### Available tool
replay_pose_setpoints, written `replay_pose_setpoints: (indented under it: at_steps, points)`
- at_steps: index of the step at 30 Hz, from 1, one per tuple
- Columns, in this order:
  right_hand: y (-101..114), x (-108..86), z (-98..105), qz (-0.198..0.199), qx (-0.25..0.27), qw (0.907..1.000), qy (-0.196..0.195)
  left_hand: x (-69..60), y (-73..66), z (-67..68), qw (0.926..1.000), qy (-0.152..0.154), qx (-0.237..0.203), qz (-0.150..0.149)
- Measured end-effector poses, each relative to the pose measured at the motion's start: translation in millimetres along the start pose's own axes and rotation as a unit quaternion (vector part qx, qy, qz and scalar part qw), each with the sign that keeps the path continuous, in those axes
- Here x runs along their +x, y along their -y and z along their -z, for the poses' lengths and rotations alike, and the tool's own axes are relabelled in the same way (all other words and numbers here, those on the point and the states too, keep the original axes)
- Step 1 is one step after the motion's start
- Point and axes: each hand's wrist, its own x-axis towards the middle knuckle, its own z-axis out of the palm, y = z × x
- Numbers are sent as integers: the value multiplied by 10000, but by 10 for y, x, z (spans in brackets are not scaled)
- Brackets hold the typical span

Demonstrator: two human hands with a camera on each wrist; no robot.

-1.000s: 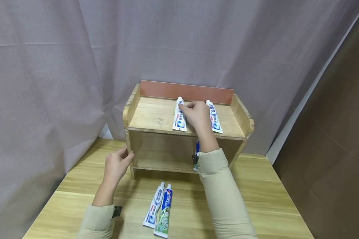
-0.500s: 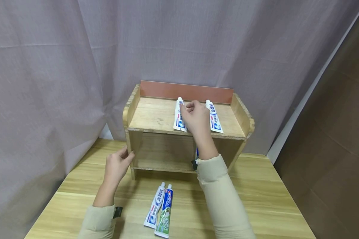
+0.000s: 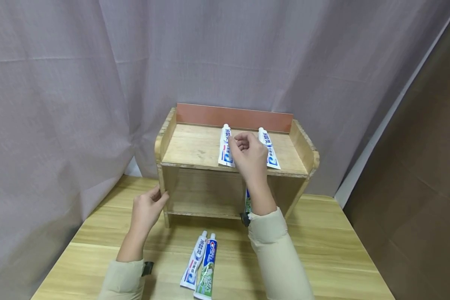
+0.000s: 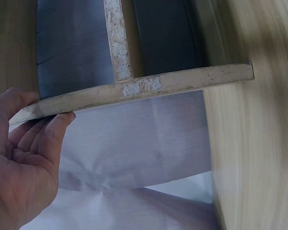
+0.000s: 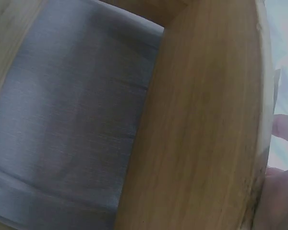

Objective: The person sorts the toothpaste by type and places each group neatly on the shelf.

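My left hand (image 3: 147,208) pinches the front edge of the left side panel of a small wooden shelf (image 3: 195,143). In the left wrist view the thumb and fingers of that left hand (image 4: 29,158) lie on opposite faces of the panel. Over the top board, my right hand (image 3: 252,156) hovers with loosely curled fingers and nothing visible in its grasp. It partly covers a white toothpaste tube (image 3: 225,146) lying cap to the back. Another white toothpaste tube (image 3: 268,148) lies to its right. Behind the right wrist, a blue and green toothpaste tube (image 3: 248,202) shows on the lower level.
On the wooden table (image 3: 333,246) in front of the shelf, a white toothpaste tube (image 3: 195,260) and a blue-green Crest tube (image 3: 207,268) lie side by side. A reddish-brown strip (image 3: 232,116) backs the top board. A grey curtain (image 3: 225,50) hangs behind.
My right hand has drawn back slightly toward me from the left white toothpaste tube, which stays on the top board. The left hand keeps its grip on the side panel.
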Motion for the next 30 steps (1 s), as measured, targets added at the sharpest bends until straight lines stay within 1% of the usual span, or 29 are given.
replay_pose_setpoints:
  at_steps: [5, 11, 15, 19, 24, 30]
  points:
    - [6, -102, 51, 250, 412, 9988, -79, 3, 3, 3, 10000, 42, 13, 24]
    - [-12, -224, 91, 516, 870, 9946, -223, -9, 0, -7, 10000, 14, 37, 29]
    - [2, -302, 128, 657, 929, 9928, -373, -17, -2, -27, 10000, 11, 49, 28]
    - [143, -370, 195, 762, 958, 9915, -443, -12, 1, -33, 10000, 32, 43, 45]
    - [353, -422, 281, 710, 999, 9915, -442, -1, 4, -17, 10000, 41, -16, 33]
    - [367, -458, 298, 550, 1051, 9920, -440, -2, 20, -13, 10000, 40, 16, 53]
